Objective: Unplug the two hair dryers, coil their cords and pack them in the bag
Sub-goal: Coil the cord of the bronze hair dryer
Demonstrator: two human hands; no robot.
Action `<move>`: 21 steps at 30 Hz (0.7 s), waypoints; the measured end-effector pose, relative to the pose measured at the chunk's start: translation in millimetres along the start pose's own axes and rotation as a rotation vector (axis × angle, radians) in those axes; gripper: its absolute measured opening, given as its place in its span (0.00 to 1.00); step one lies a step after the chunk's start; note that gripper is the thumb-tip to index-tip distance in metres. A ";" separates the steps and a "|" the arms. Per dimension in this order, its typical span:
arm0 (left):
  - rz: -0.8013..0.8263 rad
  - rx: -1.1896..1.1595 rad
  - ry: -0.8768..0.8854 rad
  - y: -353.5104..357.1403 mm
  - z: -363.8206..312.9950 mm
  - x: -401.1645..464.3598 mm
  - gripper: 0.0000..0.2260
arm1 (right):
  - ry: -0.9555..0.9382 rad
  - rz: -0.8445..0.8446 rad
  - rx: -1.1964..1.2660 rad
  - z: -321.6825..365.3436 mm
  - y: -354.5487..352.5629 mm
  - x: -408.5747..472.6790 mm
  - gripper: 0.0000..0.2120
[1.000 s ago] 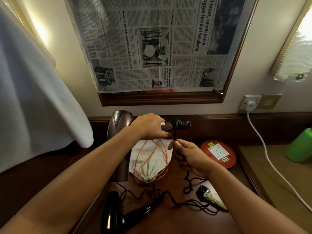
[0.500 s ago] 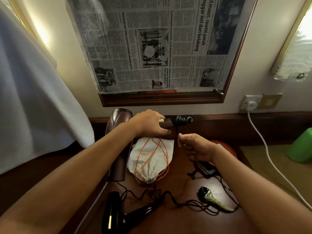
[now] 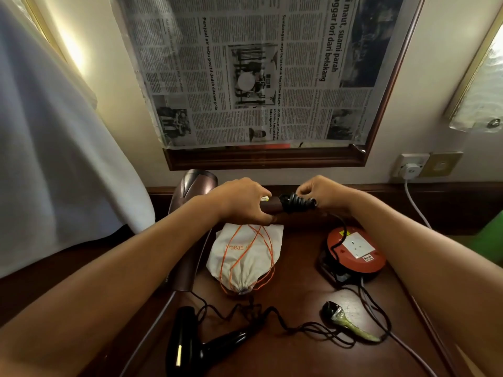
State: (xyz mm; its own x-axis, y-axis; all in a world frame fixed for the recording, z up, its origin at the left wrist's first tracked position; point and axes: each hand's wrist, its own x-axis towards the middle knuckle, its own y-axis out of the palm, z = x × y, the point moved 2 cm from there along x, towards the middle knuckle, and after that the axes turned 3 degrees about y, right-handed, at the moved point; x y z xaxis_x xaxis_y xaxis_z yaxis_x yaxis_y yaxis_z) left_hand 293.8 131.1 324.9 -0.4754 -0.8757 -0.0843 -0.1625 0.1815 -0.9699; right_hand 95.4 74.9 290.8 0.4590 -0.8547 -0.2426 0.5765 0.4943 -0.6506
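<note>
My left hand (image 3: 242, 198) grips the handle of a brown hair dryer (image 3: 192, 202), held up over the table with its barrel pointing down at the left. Several turns of its black cord (image 3: 298, 202) are wound round the handle's end, and my right hand (image 3: 322, 191) pinches the cord there. The loose cord drops to a plug beside the red extension reel (image 3: 356, 253). Under my hands lies a white drawstring bag (image 3: 245, 257) with orange strings. A black hair dryer (image 3: 196, 346) rests near the front edge, its cord snaking to the right.
The dark wooden table (image 3: 296, 303) meets a wall with a newspaper-covered mirror (image 3: 261, 77). A wall socket (image 3: 409, 165) holds a white plug and cable. A black spoon-like item (image 3: 345, 319) lies at front right. White cloth (image 3: 54, 159) hangs at left; a green object (image 3: 490, 235) sits far right.
My right hand rose from below the handle to its end, laying another turn of cord. The loose cord is shorter and the red reel is uncovered again. The left hand held still.
</note>
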 end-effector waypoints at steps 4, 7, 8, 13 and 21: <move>0.028 0.053 -0.007 1.6 -1.1 1.6 0.16 | -0.085 -0.094 -0.101 21.0 -12.1 1.8 0.08; 0.034 0.150 -0.008 4.3 -3.6 4.3 0.14 | -0.136 -0.102 -0.158 34.1 -18.4 -0.8 0.04; 0.028 0.168 -0.013 5.4 -3.6 5.7 0.13 | -0.148 -0.109 -0.181 37.9 -19.9 -1.4 0.04; 0.040 0.168 -0.067 13.1 3.7 12.9 0.14 | -0.190 -0.175 -0.288 51.3 -21.1 -6.1 0.04; 0.049 0.178 -0.085 18.2 12.4 21.8 0.12 | -0.176 -0.276 -0.435 58.6 -3.5 -24.7 0.07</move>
State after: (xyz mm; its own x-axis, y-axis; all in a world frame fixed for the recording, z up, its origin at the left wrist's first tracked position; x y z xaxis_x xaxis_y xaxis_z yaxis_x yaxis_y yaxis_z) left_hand 291.2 109.7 302.5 -0.4029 -0.9038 -0.1440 0.0182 0.1494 -0.9886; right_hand 121.6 103.6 341.2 0.4576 -0.8856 0.0792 0.3758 0.1119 -0.9199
